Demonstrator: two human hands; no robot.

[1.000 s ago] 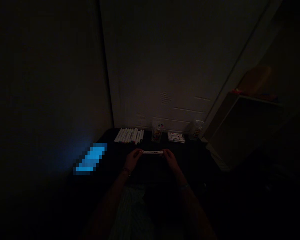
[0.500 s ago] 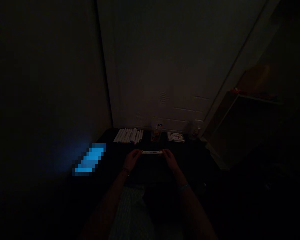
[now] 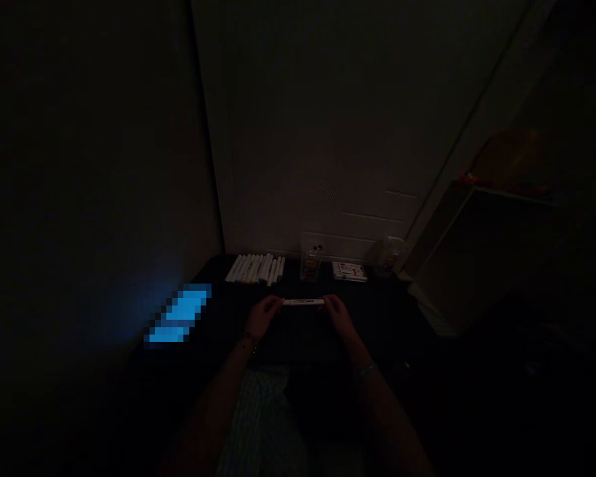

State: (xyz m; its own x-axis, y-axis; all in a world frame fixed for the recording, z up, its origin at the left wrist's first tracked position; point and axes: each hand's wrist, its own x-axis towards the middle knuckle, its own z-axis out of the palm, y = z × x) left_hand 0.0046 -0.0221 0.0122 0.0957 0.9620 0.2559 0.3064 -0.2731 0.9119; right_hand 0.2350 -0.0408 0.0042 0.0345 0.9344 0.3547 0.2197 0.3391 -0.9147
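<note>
We observe dark table [image 3: 392, 318], dim light. At 12 o'clock: row of white cylindrical markers [image 3: 255, 269], clear jar [image 3: 310, 264], flat printed pack [image 3: 349, 271], clear bottle [image 3: 390, 253]. At 9 o'clock: blurred blue patch [image 3: 179, 315]. Center: slim white marker [image 3: 302, 302], smooth, held level above table, one end pinched by left hand [image 3: 263, 317], other by right hand [image 3: 338, 315].

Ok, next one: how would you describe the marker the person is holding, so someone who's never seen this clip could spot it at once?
On the dark table at the foot of the pale wall, a row of white markers lies side by side along the far edge. Nearer the person is a single white marker, held level between the left hand and right hand. It alone is in the hands, apart from the row.
</note>
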